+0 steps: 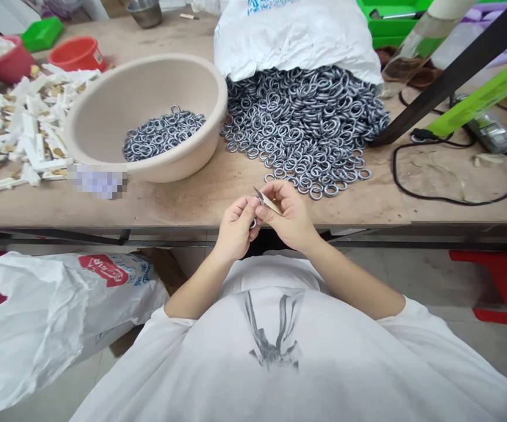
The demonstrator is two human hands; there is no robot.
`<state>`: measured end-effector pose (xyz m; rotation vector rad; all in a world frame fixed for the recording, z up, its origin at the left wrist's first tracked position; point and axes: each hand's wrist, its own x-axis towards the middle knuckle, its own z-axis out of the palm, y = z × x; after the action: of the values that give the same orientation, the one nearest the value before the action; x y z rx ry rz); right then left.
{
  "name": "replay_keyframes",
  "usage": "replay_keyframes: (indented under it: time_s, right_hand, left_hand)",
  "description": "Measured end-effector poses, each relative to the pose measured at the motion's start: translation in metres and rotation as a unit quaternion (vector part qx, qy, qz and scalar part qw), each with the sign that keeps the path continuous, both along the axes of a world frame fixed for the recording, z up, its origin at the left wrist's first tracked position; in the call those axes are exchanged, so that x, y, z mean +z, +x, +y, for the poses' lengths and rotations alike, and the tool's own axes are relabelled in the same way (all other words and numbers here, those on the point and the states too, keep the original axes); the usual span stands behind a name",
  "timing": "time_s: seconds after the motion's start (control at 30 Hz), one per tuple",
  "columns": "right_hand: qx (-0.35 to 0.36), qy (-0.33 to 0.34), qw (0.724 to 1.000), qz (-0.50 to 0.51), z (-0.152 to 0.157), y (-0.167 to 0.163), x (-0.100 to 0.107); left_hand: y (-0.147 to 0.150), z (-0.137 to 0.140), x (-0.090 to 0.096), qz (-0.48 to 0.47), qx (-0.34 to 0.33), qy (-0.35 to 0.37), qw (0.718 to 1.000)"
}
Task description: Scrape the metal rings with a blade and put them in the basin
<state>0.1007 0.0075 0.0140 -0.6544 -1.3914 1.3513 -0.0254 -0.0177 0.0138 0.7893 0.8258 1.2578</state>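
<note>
At the table's front edge my two hands meet. My left hand [237,227] is closed on a small grey ring [254,223], partly hidden by the fingers. A small knife [271,204] with a pale handle and a short dark blade is gripped in my right hand [292,215]; its blade points up and left, close to the left fingertips. Just beyond lies a big heap of grey rings [306,126], spilling from a white sack [295,41]. More rings [165,133] lie inside a beige basin [147,170] to the left of the heap.
White plastic pieces [29,135] are piled at the left, near a red bowl [75,54]. A dark slanted post [451,76] and a black cable [396,170] stand to the right. Below the table are a white sack [37,310] and a red stool [499,281].
</note>
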Motion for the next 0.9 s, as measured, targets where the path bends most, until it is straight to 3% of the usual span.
replay_keyframes:
  time_s: [0.13,0.23,0.33,0.43,0.73,0.9]
  right_hand:
    - [-0.013,0.016,0.999,-0.030,0.008,0.006,0.004]
    - [-0.045,0.088,0.992,-0.078,0.007,0.012,0.009]
    - [-0.044,0.186,0.966,-0.176,0.000,0.019,0.012]
    - [-0.062,0.237,0.939,-0.242,-0.006,0.021,0.011]
    - [-0.072,0.289,0.921,-0.250,-0.006,0.020,0.009]
    - [-0.087,0.284,0.917,-0.267,-0.010,0.019,0.013]
  left_hand:
    - [-0.001,-0.005,0.008,-0.021,-0.044,-0.031,0.998]
    - [-0.003,-0.005,0.011,-0.044,-0.040,-0.045,0.997]
    - [-0.005,-0.003,0.010,-0.057,-0.021,-0.059,0.996]
    - [-0.006,-0.002,0.008,-0.061,-0.012,-0.080,0.995]
    - [-0.010,-0.005,0.008,-0.059,-0.024,-0.066,0.996]
    - [-0.010,-0.005,0.007,-0.063,-0.024,-0.069,0.995]
